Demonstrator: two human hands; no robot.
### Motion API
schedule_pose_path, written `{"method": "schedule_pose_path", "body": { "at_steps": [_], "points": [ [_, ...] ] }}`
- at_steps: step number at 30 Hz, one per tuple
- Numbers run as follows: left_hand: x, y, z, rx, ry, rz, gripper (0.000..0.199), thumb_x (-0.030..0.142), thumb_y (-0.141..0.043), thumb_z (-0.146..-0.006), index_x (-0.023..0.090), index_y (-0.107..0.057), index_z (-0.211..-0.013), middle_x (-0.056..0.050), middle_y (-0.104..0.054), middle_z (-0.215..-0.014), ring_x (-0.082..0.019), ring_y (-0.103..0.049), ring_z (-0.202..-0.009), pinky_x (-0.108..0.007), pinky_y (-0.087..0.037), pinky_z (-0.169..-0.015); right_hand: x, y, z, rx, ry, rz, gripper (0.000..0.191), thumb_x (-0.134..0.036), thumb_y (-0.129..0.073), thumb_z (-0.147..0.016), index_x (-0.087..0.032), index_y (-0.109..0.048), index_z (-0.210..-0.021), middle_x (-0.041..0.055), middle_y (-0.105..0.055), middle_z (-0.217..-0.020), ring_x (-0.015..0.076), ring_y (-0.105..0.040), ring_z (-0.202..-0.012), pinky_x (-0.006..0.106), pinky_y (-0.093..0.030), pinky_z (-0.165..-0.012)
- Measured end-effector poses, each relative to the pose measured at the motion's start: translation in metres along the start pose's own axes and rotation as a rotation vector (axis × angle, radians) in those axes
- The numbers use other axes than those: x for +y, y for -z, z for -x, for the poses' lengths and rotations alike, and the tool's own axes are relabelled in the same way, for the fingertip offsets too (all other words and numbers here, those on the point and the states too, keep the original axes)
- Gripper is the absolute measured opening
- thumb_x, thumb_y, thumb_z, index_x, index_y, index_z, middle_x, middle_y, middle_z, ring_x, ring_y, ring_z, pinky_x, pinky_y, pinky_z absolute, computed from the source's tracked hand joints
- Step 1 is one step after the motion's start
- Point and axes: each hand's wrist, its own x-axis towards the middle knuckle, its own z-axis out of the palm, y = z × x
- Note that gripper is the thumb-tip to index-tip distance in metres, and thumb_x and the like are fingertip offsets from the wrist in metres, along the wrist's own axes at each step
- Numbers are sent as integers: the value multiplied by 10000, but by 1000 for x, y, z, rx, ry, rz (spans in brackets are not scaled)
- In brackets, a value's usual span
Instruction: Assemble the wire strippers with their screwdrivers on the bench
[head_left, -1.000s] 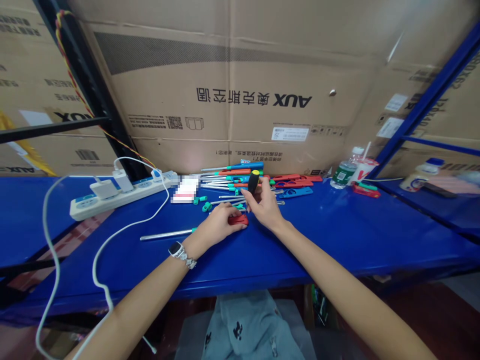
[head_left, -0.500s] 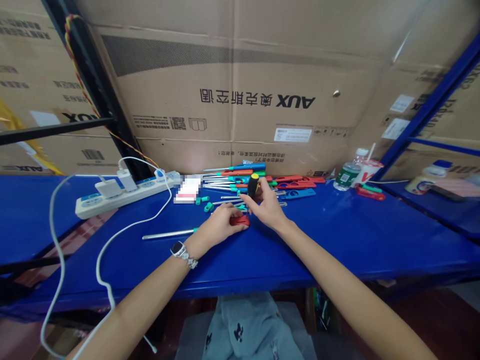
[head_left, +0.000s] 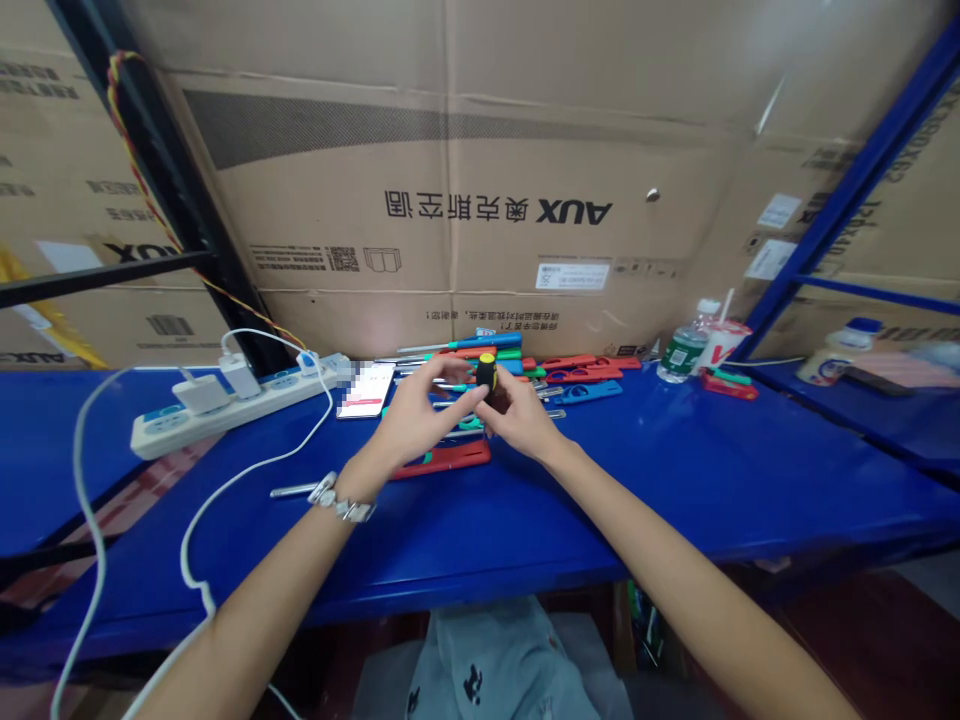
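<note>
My right hand (head_left: 517,415) is closed around a short black and yellow screwdriver (head_left: 487,374), held upright. Beside it my left hand (head_left: 416,405) has its thumb and fingers curved toward the screwdriver handle, with a gap between them; the thumb tip is at the handle. Below the hands, a red plastic handle piece (head_left: 454,458) lies on the blue table, its left end partly covered by my left hand. A metal rod (head_left: 291,491) sticks out from behind my left wrist. Behind my hands lie several tools with red, blue and green handles (head_left: 499,341).
A phone (head_left: 366,390) and a white power strip (head_left: 247,402) with chargers and cables are at the left of the blue table (head_left: 675,480). At the right stand a water bottle (head_left: 681,350), a cup (head_left: 724,343) and a red piece (head_left: 729,384). Cardboard (head_left: 450,240) stands behind.
My left hand has let go of the red piece and risen to the screwdriver. My right hand has shifted slightly left with the screwdriver. The view has turned a little.
</note>
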Motion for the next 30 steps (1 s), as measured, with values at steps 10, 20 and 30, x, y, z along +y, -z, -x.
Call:
{"method": "schedule_pose_path", "body": {
  "at_steps": [10, 20, 30],
  "points": [
    [12, -32, -29, 134, 14, 272, 298, 452, -801, -801, 181, -711, -887, -46, -732, -808, -177, -677, -753, -309, -551, -714, -2, 1, 4, 50, -24, 45, 360, -542, -725, -836, -229, -556, -890, -1, -588, -709, 179, -557, -634, 310, -444, -575],
    [11, -31, -24, 14, -6, 378, 323, 494, -686, -909, 209, -675, -1060, -103, -750, -1087, -227, -703, -1058, -360, -568, -894, -4, 10, 0, -21, 33, -33, 369, -541, -689, -851, -209, -583, -731, 17, -567, -764, 181, -527, -745, 327, -458, -692],
    [14, -36, -22, 48, 6, 356, 371, 567, -629, -934, 204, -695, -970, -66, -763, -903, -211, -722, -896, -341, -568, -833, -7, 2, 3, 72, -16, -39, 381, -540, -733, -786, -217, -538, -733, 16, -537, -766, 165, -482, -688, 298, -374, -575]
  ]
}}
